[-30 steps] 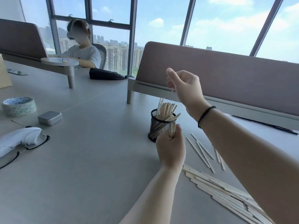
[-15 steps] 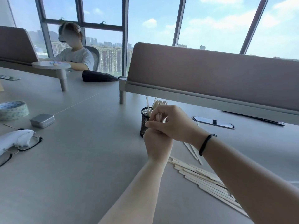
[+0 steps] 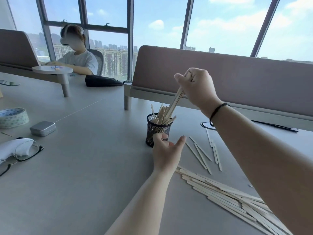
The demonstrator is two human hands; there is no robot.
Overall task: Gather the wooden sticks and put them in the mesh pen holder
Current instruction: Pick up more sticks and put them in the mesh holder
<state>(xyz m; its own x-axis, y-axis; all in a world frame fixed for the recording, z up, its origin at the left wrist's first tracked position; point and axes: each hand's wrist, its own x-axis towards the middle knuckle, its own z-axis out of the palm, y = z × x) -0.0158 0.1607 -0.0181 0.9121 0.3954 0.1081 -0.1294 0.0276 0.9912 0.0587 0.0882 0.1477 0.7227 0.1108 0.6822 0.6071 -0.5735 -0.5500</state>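
A black mesh pen holder (image 3: 158, 131) stands mid-table with several wooden sticks upright in it. My right hand (image 3: 197, 89) is above and to the right of it, shut on a small bundle of sticks (image 3: 176, 100) whose lower ends reach into the holder. My left hand (image 3: 166, 152) is open just in front of the holder, fingers spread, holding nothing. A few loose sticks (image 3: 202, 154) lie right of the holder. A large pile of sticks (image 3: 237, 199) lies at the near right, partly under my right forearm.
At the left lie a small metal tin (image 3: 42, 128), a roll of patterned tape (image 3: 12, 117), and glasses with a white pouch (image 3: 18, 150). A padded divider (image 3: 228, 78) runs behind the holder. A person sits at the far left behind another divider. A black pen (image 3: 277, 127) lies far right.
My right hand took the bundle of sticks out of my left hand and lifted it over the holder. My left hand let go and is now open.
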